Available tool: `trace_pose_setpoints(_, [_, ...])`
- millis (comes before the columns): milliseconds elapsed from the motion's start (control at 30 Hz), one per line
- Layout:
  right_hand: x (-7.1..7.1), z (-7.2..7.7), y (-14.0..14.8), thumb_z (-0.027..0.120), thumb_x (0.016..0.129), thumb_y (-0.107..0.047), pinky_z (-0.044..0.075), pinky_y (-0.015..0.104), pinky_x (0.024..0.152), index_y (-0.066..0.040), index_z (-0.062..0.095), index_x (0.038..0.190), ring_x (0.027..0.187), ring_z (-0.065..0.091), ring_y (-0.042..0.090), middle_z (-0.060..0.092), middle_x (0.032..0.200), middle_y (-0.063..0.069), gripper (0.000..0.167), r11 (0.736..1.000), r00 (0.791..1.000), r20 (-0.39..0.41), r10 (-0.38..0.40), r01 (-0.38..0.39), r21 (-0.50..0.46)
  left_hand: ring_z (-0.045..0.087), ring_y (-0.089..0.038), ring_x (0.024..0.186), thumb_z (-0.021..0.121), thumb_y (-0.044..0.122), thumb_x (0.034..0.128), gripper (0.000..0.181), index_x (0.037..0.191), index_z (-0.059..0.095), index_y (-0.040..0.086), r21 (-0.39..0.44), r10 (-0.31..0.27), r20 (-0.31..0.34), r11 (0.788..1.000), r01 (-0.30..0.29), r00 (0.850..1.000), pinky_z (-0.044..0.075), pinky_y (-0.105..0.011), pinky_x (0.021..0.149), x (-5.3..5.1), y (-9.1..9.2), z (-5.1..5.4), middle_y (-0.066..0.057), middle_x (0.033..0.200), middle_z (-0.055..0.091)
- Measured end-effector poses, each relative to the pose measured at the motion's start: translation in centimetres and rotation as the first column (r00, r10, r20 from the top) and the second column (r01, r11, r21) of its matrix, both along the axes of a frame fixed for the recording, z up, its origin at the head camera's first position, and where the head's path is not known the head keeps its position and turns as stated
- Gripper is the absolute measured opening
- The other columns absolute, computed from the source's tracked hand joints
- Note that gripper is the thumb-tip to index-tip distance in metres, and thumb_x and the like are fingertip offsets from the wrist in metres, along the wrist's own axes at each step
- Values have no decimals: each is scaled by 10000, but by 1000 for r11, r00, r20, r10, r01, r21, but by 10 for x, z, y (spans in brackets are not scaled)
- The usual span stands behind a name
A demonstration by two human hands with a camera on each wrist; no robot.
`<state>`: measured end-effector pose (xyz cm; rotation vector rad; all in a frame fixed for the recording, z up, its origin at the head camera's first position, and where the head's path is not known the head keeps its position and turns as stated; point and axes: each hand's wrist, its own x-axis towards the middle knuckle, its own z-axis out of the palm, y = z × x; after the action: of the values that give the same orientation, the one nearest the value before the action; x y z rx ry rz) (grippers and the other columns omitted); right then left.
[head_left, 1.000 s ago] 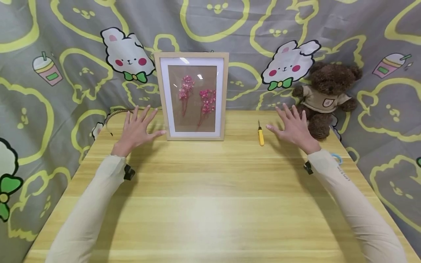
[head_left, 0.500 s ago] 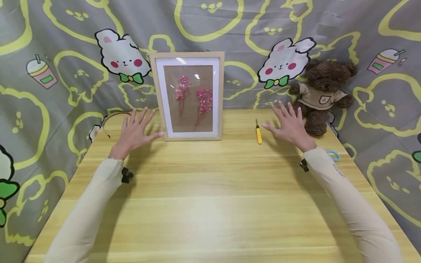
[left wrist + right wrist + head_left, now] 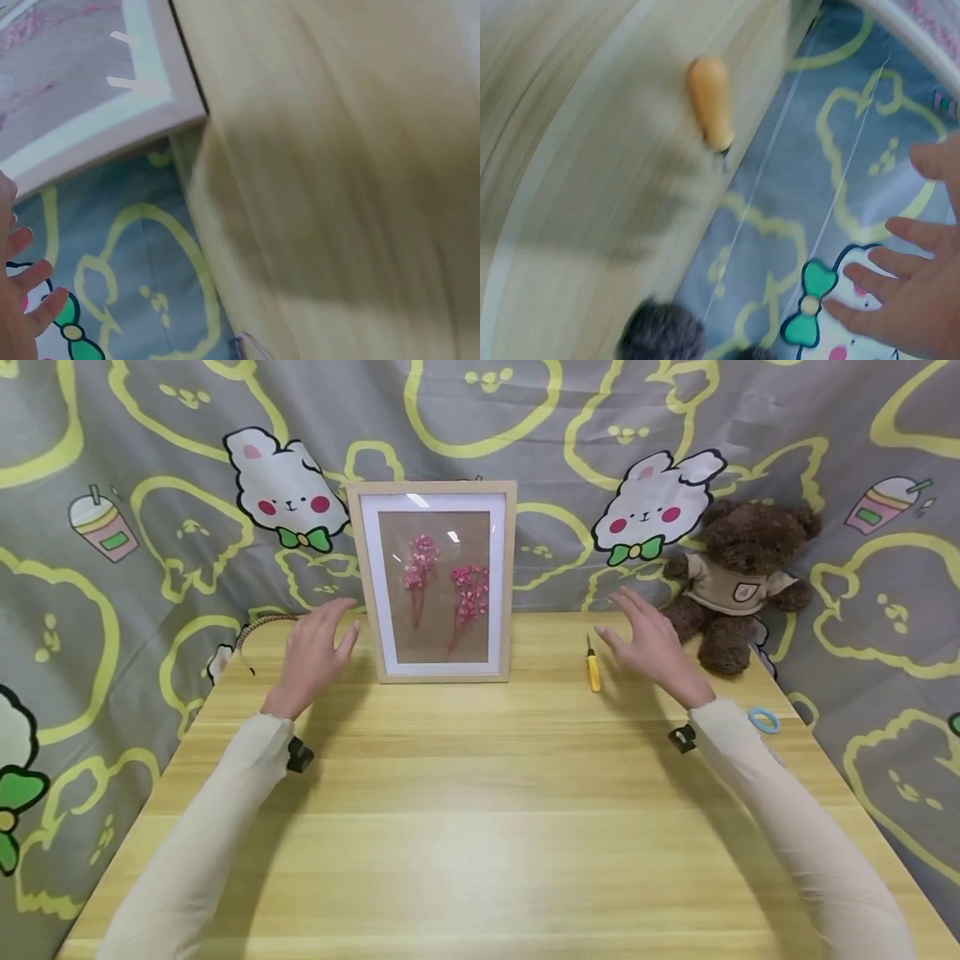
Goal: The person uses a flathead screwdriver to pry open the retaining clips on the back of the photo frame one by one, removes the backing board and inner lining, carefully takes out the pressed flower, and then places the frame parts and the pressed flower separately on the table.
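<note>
In the head view, my left hand [image 3: 311,656] is held beside the left edge of a wooden picture frame [image 3: 440,674], which stands upright with pink dried flowers inside. My right hand [image 3: 654,647] hovers between a yellow-handled screwdriver [image 3: 593,672] and a brown teddy bear [image 3: 753,539]. Both hands hold nothing, with fingers extended. The right wrist view has the screwdriver [image 3: 711,101] lying on the table and my spread right hand [image 3: 915,277] off to one side. Part of the frame [image 3: 184,112] and the fingertips of my left hand [image 3: 26,281] appear in the left wrist view.
A light wood table [image 3: 480,793] stands against a patterned grey curtain [image 3: 555,468]. A light blue ring [image 3: 764,720] lies near the right edge, by my right sleeve. A braided cord [image 3: 262,620] lies at the back left corner, behind my left hand.
Both hands have turned, palms more inward, and their spread fingers have drawn closer together. The right hand has shifted slightly left. The frame, screwdriver and bear stay in place on the table.
</note>
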<state>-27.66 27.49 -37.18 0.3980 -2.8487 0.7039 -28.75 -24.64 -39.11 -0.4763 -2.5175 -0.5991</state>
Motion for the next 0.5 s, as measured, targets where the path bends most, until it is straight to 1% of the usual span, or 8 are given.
trace_pose_setpoints(33, [-1, 1, -5, 578, 1077, -375, 235, 692, 1201, -41, 418, 1574, 1498, 331, 498, 354, 1644, 250, 621, 998, 1000, -10, 9, -10, -58, 605, -475, 1261, 601, 218, 1071, 417, 1436, 580, 17, 24, 0, -12, 1000, 0, 1000, 472, -663, 1011, 0, 2, 2, -225, 1456, 600])
trace_pose_setpoints(100, [-3, 2, -15, 583, 1084, -278, 368, 658, 1140, -8, 487, 1510, 1412, 457, 484, 470, 1551, 262, 514, 986, 1000, -17, 24, -26, -166, 622, -488, 1224, 592, 200, 1074, 417, 1447, 569, 14, 62, -6, -15, 998, 7, 1000, 496, -647, 994, -2, 4, 5, -234, 1450, 601])
trace_pose_setpoints(200, [-8, 3, -28, 575, 1083, -173, 491, 595, 1037, 52, 550, 1414, 1252, 591, 455, 585, 1400, 277, 401, 960, 999, -15, 50, -52, -273, 611, -489, 1240, 567, 193, 1089, 447, 1494, 522, 12, 100, -28, 20, 995, 26, 999, 492, -621, 1034, -6, 7, 10, -241, 1489, 564])
trace_pose_setpoints(267, [-13, 4, -36, 572, 1083, -147, 531, 566, 995, 70, 574, 1367, 1195, 633, 443, 623, 1337, 281, 358, 946, 998, 2, 65, -61, -319, 587, -484, 1282, 559, 191, 1095, 463, 1513, 496, 2, 119, -49, 40, 992, 44, 998, 469, -609, 1078, -9, 8, 13, -247, 1507, 543])
trace_pose_setpoints(333, [-17, 5, -44, 575, 1082, -132, 566, 524, 957, 89, 584, 1331, 1144, 661, 438, 647, 1279, 293, 334, 930, 995, 23, 96, -82, -359, 591, -470, 1279, 552, 190, 1098, 473, 1523, 478, -4, 138, -66, 54, 989, 59, 996, 479, -592, 1075, -12, 9, 14, -250, 1507, 540])
trace_pose_setpoints(433, [-24, 7, -59, 587, 1076, -106, 608, 439, 893, 94, 586, 1308, 1078, 695, 398, 665, 1233, 296, 307, 886, 985, 67, 158, -112, -450, 609, -439, 1265, 548, 191, 1100, 473, 1520, 471, -14, 201, -85, 78, 977, 67, 993, 513, -564, 1042, -16, 12, 16, -244, 1491, 556])
trace_pose_setpoints(500, [-29, 8, -70, 597, 1069, -88, 617, 390, 871, 97, 587, 1298, 1039, 713, 343, 669, 1218, 298, 294, 855, 977, 88, 194, -125, -503, 626, -419, 1255, 548, 194, 1101, 473, 1515, 469, -21, 259, -95, 98, 964, 67, 991, 532, -538, 1024, -19, 14, 17, -236, 1475, 571])
